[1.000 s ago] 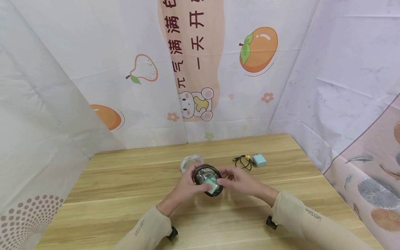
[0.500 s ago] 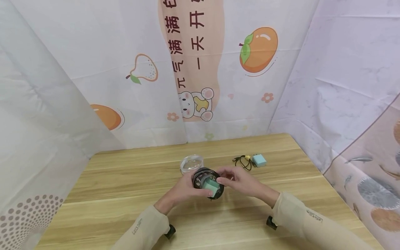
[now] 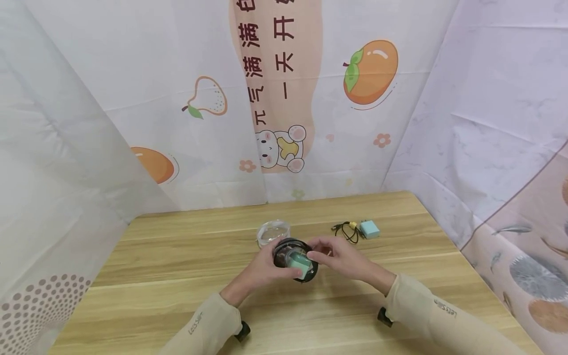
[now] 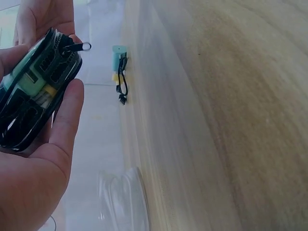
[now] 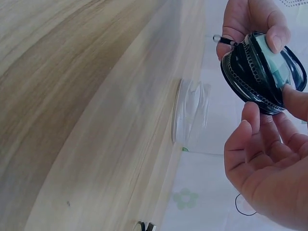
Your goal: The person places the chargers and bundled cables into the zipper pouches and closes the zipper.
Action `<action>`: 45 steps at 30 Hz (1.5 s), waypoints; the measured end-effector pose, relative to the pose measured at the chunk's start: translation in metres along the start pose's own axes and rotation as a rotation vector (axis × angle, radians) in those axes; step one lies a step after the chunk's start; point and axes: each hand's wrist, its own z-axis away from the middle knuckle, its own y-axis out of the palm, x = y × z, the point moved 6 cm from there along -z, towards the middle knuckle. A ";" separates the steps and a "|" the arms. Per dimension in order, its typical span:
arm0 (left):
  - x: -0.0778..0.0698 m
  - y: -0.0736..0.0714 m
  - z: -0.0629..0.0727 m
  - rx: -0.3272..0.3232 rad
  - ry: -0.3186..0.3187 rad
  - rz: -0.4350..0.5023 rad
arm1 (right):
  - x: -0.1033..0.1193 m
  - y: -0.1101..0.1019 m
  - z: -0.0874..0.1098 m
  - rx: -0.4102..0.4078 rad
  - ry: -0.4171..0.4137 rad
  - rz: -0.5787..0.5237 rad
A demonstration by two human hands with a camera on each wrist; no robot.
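A small round zip pouch (image 3: 280, 255) with clear faces and black trim is held above the table between both hands. Through its clear side shows a pale green charger (image 3: 301, 265), and the left wrist view shows a yellow bit (image 4: 49, 90) inside too. My left hand (image 3: 259, 271) grips the pouch from the left, thumb across the front. My right hand (image 3: 346, 257) pinches its right edge, thumb on the front face and fingers beneath in the right wrist view. The zip's pull tab (image 5: 224, 40) sticks out on the left hand's side there. Zipper teeth line the pouch's edge.
Behind the hands on the wooden table (image 3: 177, 286) lies a clear round plastic case (image 3: 266, 236) with a whitish rim. Farther right are a coiled black cable (image 3: 348, 232) with a yellow tie and a light blue charger (image 3: 369, 229). Printed curtains (image 3: 213, 162) stand behind the table.
The pouch has dropped slightly and tilted, with its black zipped side showing more toward the top. Both hands have kept hold of it; the head view has shifted a little.
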 end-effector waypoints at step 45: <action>-0.020 0.000 0.004 -0.082 0.319 0.142 | -0.030 0.030 0.017 0.382 0.302 -0.623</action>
